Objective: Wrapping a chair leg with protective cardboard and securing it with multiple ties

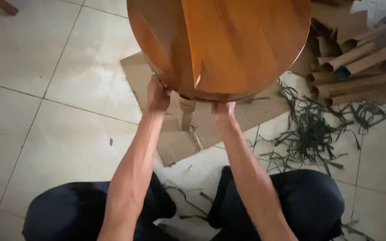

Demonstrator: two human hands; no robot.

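Observation:
A round, glossy orange-brown wooden tabletop (pixel 228 42) fills the upper middle of the head view, over a flat piece of cardboard (pixel 175 134). My left hand (pixel 157 94) grips its near-left rim. My right hand (pixel 224 108) grips the near rim a little to the right, its fingers tucked under the edge. A pale turned wooden leg (pixel 186 112) shows below the top, between my two hands. My knees in dark trousers (pixel 309 201) are at the bottom.
Several rolled cardboard tubes (pixel 358 62) are piled at the upper right. A tangle of dark plastic straps (pixel 311 129) lies on the pale tiled floor (pixel 45 111) to the right. A dark wooden piece (pixel 4 6) pokes in at the top-left corner.

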